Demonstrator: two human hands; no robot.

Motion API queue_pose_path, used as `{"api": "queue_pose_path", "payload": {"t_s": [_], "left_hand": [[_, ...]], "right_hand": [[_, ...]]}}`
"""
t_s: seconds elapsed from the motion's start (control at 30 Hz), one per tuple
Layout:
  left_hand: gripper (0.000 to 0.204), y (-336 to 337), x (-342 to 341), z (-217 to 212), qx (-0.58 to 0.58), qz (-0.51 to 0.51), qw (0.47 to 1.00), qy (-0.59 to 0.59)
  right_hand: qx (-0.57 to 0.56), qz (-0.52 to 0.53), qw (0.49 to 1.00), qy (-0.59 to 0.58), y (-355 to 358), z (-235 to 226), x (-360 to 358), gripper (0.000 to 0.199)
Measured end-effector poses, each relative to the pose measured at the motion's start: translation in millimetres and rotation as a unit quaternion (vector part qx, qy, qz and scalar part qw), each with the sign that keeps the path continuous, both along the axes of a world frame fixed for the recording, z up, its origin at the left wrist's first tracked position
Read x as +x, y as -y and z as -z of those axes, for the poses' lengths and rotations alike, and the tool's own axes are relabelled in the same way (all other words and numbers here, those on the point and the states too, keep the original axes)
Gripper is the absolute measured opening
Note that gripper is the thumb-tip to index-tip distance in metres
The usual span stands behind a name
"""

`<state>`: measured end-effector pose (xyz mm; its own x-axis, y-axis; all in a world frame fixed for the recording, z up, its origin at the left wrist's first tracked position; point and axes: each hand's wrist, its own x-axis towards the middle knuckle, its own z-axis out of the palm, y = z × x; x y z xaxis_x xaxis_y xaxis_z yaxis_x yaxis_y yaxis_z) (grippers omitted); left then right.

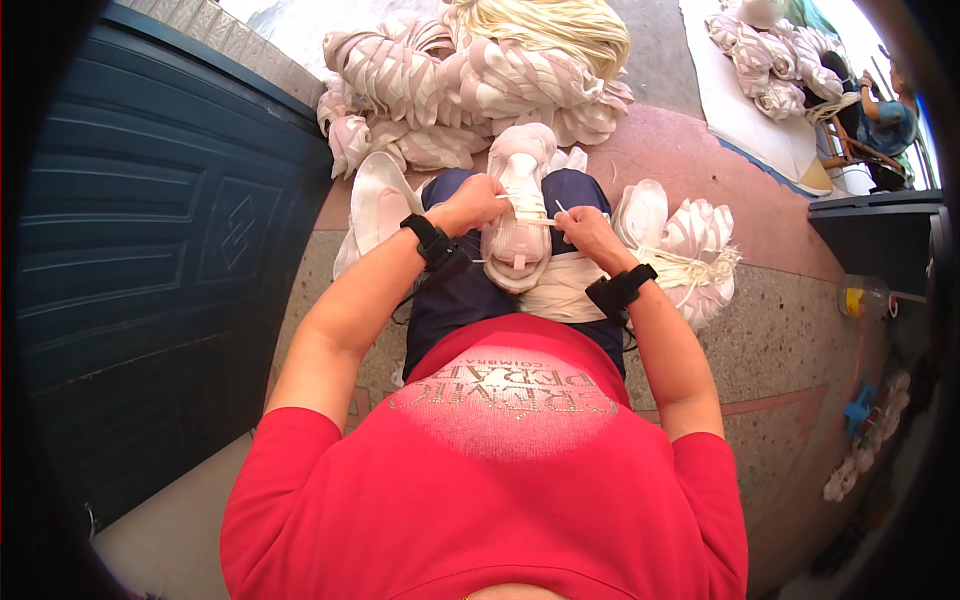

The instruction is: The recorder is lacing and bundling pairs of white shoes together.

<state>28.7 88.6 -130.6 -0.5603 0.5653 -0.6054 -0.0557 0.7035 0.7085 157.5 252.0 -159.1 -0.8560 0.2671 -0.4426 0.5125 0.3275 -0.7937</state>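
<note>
Pale pink shoe (pixel 518 215) lies on the person's lap, toe pointing away. Left hand (pixel 472 203) grips the shoe's side at the lacing, fingers curled on a white lace (pixel 530 221). Right hand (pixel 585 228) pinches the lace's other end, probably with thumb and forefinger, hard to tell at this size. Heap of pink shoes (pixel 460 85) on the floor ahead, more shoes (pixel 685 240) just right of the knee.

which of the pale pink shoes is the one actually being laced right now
The pale pink shoe lying on the lap, with both hands pulling a white lace across it. The other shoes lie untouched beside the legs and heaped beyond.
</note>
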Motion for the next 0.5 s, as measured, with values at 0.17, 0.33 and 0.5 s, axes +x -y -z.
{"api": "queue_pose_path", "payload": {"t_s": [0.17,0.33,0.5], "left_hand": [[0.013,-0.9,-0.5,0.4,0.004,0.013,0.995,0.101],[0.017,-0.8,6.9,17.5,-0.015,0.066,0.989,-0.134],[0.02,-1.9,5.8,3.0,-0.082,-0.005,0.91,-0.407]], "right_hand": [[-0.006,-0.008,1.0,0.019,-1.5,1.1,-0.8,0.037],[-0.021,-0.012,0.999,0.029,-0.5,-4.7,-2.4,0.036],[-0.031,-0.041,0.998,0.021,-6.0,-2.4,0.1,0.035]]}}
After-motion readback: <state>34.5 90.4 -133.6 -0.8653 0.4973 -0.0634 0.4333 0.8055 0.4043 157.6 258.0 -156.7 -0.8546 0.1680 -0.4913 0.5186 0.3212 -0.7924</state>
